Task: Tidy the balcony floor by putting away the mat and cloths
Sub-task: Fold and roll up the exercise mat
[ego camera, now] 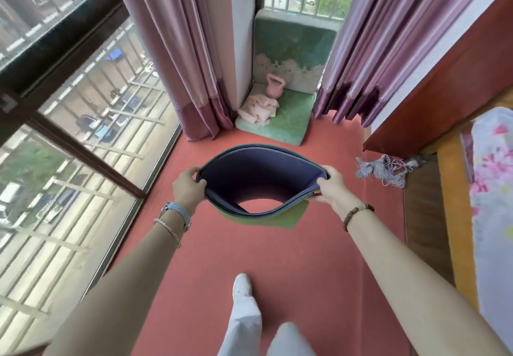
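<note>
Folded mat (258, 178), purple inside, green outside: my left hand (188, 187) and right hand (331, 186) grip its ends above the red floor (319, 258).

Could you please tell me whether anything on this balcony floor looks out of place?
A crumpled pink cloth lies bunched on the green cushion beside a pink kettlebell, and tangled grey tassels lie loose on the red floor at right.
</note>
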